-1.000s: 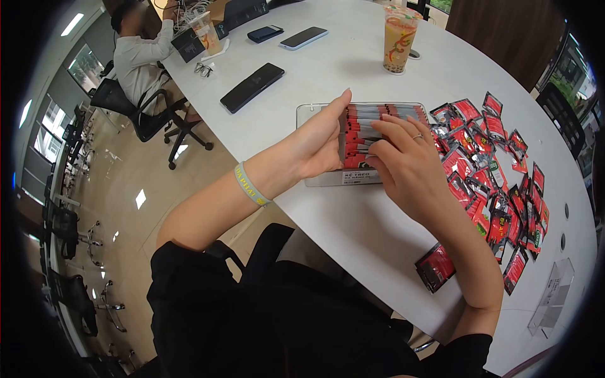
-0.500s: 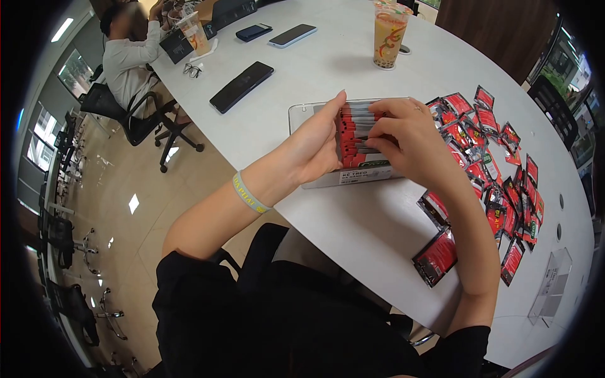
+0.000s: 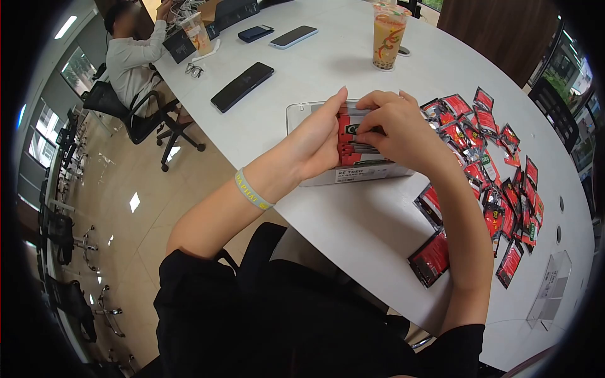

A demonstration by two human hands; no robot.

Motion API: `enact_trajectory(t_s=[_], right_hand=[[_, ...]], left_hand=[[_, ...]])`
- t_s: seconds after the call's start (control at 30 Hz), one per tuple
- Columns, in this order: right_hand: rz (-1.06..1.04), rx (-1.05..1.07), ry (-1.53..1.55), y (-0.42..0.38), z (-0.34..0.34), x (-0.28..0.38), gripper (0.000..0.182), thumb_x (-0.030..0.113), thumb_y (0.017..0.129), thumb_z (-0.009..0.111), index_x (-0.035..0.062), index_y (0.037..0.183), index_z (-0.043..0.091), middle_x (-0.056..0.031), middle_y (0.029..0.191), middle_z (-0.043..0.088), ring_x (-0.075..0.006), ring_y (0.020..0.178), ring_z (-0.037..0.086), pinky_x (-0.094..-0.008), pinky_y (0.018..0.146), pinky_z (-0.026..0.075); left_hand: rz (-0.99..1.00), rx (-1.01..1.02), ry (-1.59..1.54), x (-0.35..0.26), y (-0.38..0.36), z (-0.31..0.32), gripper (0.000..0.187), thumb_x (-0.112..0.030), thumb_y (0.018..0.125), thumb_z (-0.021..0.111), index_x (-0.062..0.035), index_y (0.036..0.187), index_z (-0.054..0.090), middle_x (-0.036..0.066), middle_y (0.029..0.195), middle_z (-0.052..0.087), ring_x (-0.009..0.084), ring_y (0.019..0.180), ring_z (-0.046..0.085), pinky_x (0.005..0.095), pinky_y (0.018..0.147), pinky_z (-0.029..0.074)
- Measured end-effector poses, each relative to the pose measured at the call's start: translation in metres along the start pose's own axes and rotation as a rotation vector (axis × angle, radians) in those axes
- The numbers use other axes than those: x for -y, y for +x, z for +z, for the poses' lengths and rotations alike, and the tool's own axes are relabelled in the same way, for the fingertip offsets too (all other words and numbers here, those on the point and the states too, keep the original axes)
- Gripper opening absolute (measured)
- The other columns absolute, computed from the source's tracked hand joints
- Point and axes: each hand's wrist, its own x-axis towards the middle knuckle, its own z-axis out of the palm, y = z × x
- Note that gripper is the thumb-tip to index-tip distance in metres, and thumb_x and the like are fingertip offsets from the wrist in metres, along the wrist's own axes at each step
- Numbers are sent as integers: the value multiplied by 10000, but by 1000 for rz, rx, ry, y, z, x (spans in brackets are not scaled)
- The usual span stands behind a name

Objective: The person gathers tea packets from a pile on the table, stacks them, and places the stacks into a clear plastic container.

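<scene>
A clear plastic box (image 3: 295,120) with a printed label stands on the table and holds a row of upright red and black sachets (image 3: 348,140). My left hand (image 3: 320,140) reaches into its left part, thumb stretched up, palm braced against the row; its other fingers are partly hidden. Above the row's right side, my right hand (image 3: 394,131) pinches a sachet between thumb and fingers, and a green logo shows beside the fingertips. Many loose sachets (image 3: 495,167) lie heaped to the right, some partly behind my right forearm.
Across the white table (image 3: 334,217) are a black phone (image 3: 243,87), a light-blue-edged phone (image 3: 294,37), a dark wallet-like item (image 3: 255,33), glasses (image 3: 194,70) and a bubble tea cup (image 3: 389,39). A clear stand (image 3: 549,286) sits right. Another person (image 3: 132,60) sits far left.
My right hand has shifted slightly left and closed its pinch at the row, where a sachet's green logo now shows. My left hand keeps its place at the sachets.
</scene>
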Motion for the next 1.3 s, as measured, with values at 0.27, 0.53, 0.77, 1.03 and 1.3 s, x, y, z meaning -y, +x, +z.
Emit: enact_trajectory(t_s=[0.27, 0.53, 0.77, 1.03, 1.3], right_hand=[[40, -23, 27, 0, -12, -1, 93, 37, 732, 568, 52, 746, 658, -59, 883, 565, -234, 942, 530, -523, 987, 259], [-39, -84, -25, -2, -8, -5, 112, 20, 736, 538, 49, 704, 642, -50, 892, 552, -235, 938, 525, -542, 1002, 232], [-16, -35, -19, -5, -2, -9, 64, 87, 745, 599, 50, 778, 638, -70, 941, 546, -235, 966, 526, -530, 987, 266], [36, -29, 201, -3, -2, -18, 344, 151, 724, 684, 21, 1031, 599, -130, 1021, 567, -287, 849, 583, -310, 757, 471], [-74, -172, 242, -5, -18, -22, 293, 172, 806, 615, -43, 1006, 600, -214, 1030, 593, -345, 874, 589, -344, 802, 459]], left_hand=[[6, -64, -96, 5, 2, -3, 398, -366, 945, 387, -28, 1153, 414, 136, 1143, 490, 215, 1036, 504, 391, 933, 411], [47, -179, 19, 12, 6, -14, 233, -107, 913, 466, 64, 1072, 461, 138, 1091, 516, 179, 951, 542, 330, 894, 443], [7, -217, 83, 10, 5, -15, 234, -83, 909, 462, 74, 1082, 449, 144, 1064, 515, 185, 958, 535, 333, 906, 441], [16, -195, 91, 14, 6, -16, 192, -44, 883, 481, 40, 1056, 466, 114, 1034, 529, 170, 937, 537, 316, 886, 449], [-24, -99, -25, 3, -4, -7, 241, -165, 874, 547, -27, 1063, 492, 66, 989, 569, 147, 908, 554, 324, 885, 446]])
